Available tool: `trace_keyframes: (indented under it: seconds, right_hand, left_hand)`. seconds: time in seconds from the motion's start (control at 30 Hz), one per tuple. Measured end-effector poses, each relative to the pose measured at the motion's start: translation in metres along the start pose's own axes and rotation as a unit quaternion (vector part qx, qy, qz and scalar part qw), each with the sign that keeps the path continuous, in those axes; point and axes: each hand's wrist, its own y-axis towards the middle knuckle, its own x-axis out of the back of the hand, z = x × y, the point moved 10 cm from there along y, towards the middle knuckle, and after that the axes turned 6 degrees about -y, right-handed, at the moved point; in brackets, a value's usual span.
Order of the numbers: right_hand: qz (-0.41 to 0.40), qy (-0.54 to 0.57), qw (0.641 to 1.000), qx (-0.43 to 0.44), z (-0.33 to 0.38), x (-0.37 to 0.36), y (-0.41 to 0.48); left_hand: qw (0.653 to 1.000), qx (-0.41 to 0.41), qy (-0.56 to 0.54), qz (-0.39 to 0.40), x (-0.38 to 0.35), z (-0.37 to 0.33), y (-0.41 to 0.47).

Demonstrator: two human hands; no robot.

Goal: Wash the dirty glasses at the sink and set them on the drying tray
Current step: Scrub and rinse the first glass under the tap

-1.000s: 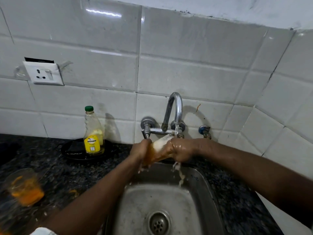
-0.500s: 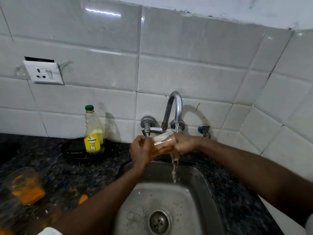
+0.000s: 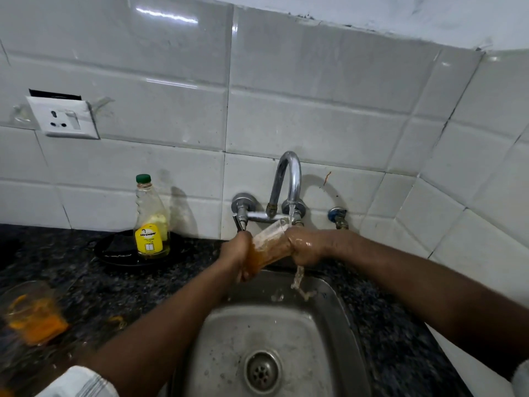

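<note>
A clear glass with orange residue is held tilted under the running tap, above the steel sink. My left hand grips its lower end. My right hand grips its upper end near the rim, where the water stream lands. Water runs off my right hand into the sink. A second dirty glass with orange liquid stands on the dark counter at the left, blurred. No drying tray is in view.
A dish-soap bottle with a green cap stands on a black dish behind the sink's left side. The dark granite counter surrounds the sink. A wall socket sits on the white tiles. A small blue valve is right of the tap.
The glass has tilted more steeply, my left hand dropping lower while my right hand stays at the rim under the stream. Water keeps running into the sink.
</note>
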Motion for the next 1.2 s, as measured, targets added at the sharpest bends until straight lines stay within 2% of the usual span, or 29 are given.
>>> trace_keyframes:
  seconds: [0.03, 0.07, 0.1, 0.13, 0.2, 0.23, 0.27, 0.33, 0.37, 0.4, 0.47, 0.57, 0.6, 0.63, 0.7, 0.73, 0.77, 0.83, 0.9, 0.93, 0.97, 1.03, 1.07, 1.13, 1.2]
  right_hand:
    - [-0.004, -0.010, 1.000, -0.009, -0.003, 0.001, -0.001]
    - [-0.002, -0.004, 1.000, -0.018, -0.003, 0.003, -0.002]
    - [0.004, 0.022, 0.999, -0.023, -0.003, 0.004, -0.004]
    - [0.004, 0.030, 0.999, -0.020, -0.005, 0.003, -0.004]
    - [0.001, 0.006, 1.000, -0.008, -0.004, 0.005, -0.004]
    - [0.012, 0.011, 1.000, -0.015, -0.006, 0.001, -0.003]
    - [0.016, 0.007, 1.000, -0.010, -0.005, 0.000, -0.001]
    - [0.015, -0.046, 0.999, 0.014, 0.004, 0.000, -0.003]
    - [0.012, -0.052, 0.998, 0.013, 0.003, -0.002, -0.003]
    - [0.007, -0.041, 0.999, 0.014, 0.004, -0.001, -0.003]
    - [0.014, 0.037, 0.999, 0.004, 0.004, 0.001, -0.006]
    - [0.015, 0.071, 0.997, -0.020, -0.007, 0.008, -0.003]
    - [0.016, 0.053, 0.998, -0.019, -0.007, 0.006, -0.003]
    - [0.009, 0.014, 1.000, -0.013, -0.006, 0.005, -0.003]
    - [-0.002, -0.049, 0.999, 0.013, -0.003, -0.001, -0.004]
    - [-0.006, -0.059, 0.998, 0.017, -0.003, -0.004, -0.004]
    - [-0.010, -0.056, 0.998, 0.022, 0.000, -0.004, -0.005]
    - [-0.006, 0.024, 0.999, 0.025, 0.007, 0.003, -0.007]
    - [-0.002, 0.091, 0.996, 0.009, 0.003, 0.010, -0.009]
    - [0.005, 0.084, 0.996, 0.012, 0.005, 0.010, -0.010]
    - [0.002, 0.039, 0.999, 0.021, 0.005, 0.008, -0.007]
    - [0.002, -0.068, 0.996, 0.053, 0.012, 0.001, -0.007]
    - [-0.008, -0.086, 0.995, 0.049, 0.011, -0.001, -0.007]
    - [-0.019, -0.069, 0.996, 0.045, 0.012, 0.002, -0.007]
    - [-0.020, 0.026, 0.999, 0.030, 0.012, 0.011, -0.011]
  left_hand:
    - [0.998, 0.045, -0.003, 0.047, -0.006, 0.008, -0.001]
    - [0.997, 0.042, -0.008, 0.062, -0.008, 0.007, 0.000]
    - [0.999, -0.004, -0.018, 0.049, -0.007, 0.000, 0.002]
    - [0.996, -0.087, -0.022, 0.019, -0.001, -0.013, 0.004]
    - [0.976, -0.218, 0.001, -0.023, 0.005, -0.031, -0.006]
    - [0.977, -0.209, 0.014, -0.036, 0.006, -0.029, -0.004]
    - [0.989, -0.148, 0.014, -0.020, 0.005, -0.021, 0.003]
    - [0.996, 0.018, 0.035, 0.079, -0.009, 0.006, 0.007]
    - [0.990, 0.055, 0.044, 0.120, -0.014, 0.012, 0.005]
    - [0.988, 0.058, 0.034, 0.136, -0.015, 0.012, 0.004]
    - [0.992, 0.009, -0.026, 0.123, -0.014, 0.002, 0.005]
    - [0.991, -0.130, -0.036, 0.027, -0.003, -0.015, 0.002]
    - [0.993, -0.119, -0.018, 0.002, 0.000, -0.014, 0.002]
    - [0.998, -0.066, -0.003, 0.011, -0.001, -0.007, 0.003]
    - [0.990, 0.072, 0.032, 0.113, -0.012, 0.014, -0.004]
    - [0.984, 0.099, 0.028, 0.145, -0.014, 0.018, -0.006]
    - [0.983, 0.096, 0.006, 0.157, -0.015, 0.017, -0.005]
    - [0.990, 0.010, -0.059, 0.130, -0.013, 0.003, 0.001]
    - [0.990, -0.123, -0.049, 0.050, -0.005, -0.014, 0.001]
    - [0.989, -0.146, -0.025, 0.015, 0.001, -0.017, 0.000]
    - [0.994, -0.112, -0.009, 0.012, 0.001, -0.012, 0.001]
    - [0.993, 0.045, 0.016, 0.110, -0.012, 0.013, 0.002]
    - [0.985, 0.091, 0.020, 0.148, -0.014, 0.019, -0.002]
    - [0.983, 0.085, -0.020, 0.160, -0.016, 0.015, -0.003]
    - [0.989, 0.000, -0.087, 0.122, -0.016, 0.002, -0.003]
